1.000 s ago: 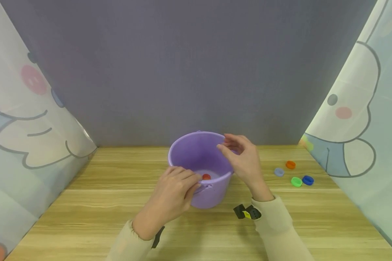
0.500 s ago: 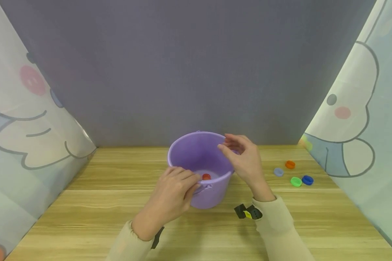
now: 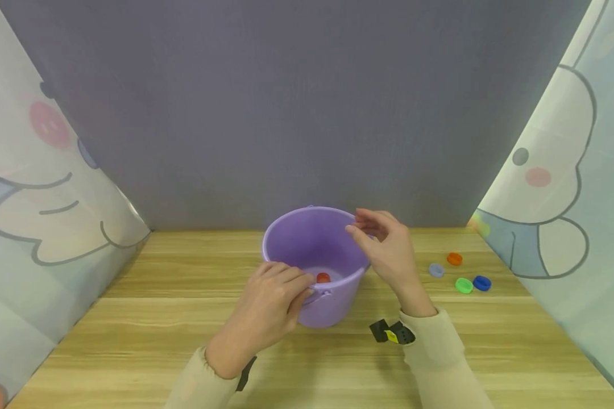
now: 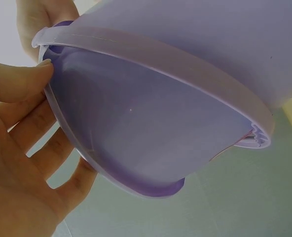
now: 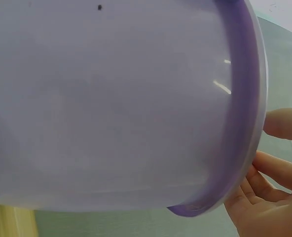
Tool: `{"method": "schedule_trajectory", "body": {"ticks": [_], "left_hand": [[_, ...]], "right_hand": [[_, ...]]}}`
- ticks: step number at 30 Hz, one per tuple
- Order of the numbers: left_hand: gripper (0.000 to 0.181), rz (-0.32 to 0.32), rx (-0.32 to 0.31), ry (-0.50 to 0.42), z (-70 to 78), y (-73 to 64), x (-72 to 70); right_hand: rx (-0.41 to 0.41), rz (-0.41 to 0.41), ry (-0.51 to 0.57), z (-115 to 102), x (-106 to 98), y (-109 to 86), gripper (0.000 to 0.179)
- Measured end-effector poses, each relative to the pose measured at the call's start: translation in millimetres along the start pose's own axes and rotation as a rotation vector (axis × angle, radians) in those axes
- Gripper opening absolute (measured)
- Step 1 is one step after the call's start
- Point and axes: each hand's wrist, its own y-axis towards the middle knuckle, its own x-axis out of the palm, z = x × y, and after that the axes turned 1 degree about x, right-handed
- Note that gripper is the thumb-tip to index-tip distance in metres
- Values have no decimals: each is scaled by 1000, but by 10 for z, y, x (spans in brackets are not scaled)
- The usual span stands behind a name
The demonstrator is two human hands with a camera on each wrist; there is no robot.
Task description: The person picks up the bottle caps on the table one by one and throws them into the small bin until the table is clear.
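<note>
A purple bucket [image 3: 332, 309] stands upright on the wooden table, a small red round piece [image 3: 323, 278] lying inside on its floor. My left hand [image 3: 268, 304] grips the near left part of the rim, its fingers laid over the edge near the handle's pivot [image 3: 326, 293]. In the left wrist view the thumb tip presses at the rim [image 4: 136, 52]. On the right side, my right hand [image 3: 389, 250] holds the rim between a curved thumb and fingers. The right wrist view shows those fingers [image 5: 279, 170] against the rim's outside, the bucket wall filling most of it.
To the right on the table [image 3: 194, 318] lie several small plastic caps: an orange cap [image 3: 454, 259], a pale blue cap [image 3: 436, 270], a green cap [image 3: 463, 286] and a dark blue cap [image 3: 482, 283]. A grey panel [image 3: 307, 113] rises behind; printed curtains flank both sides.
My right hand has shifted slightly to the right, and the bucket's right rim looks a little farther out with it. The left hand and the caps stay put.
</note>
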Motion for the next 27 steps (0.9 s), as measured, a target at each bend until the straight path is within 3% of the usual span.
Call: {"method": "schedule_trajectory", "body": {"ticks": [10, 20, 27], "left_hand": [[12, -4, 2, 5, -4, -2, 2], [9, -2, -2, 1, 7, 3, 0], [8, 1, -3, -2, 10, -2, 2]], "right_hand": [[-4, 35, -35, 22, -64, 4, 34], [-55, 51, -149, 115, -278, 13, 30], [-29, 47, -261, 198, -431, -1, 31]]}}
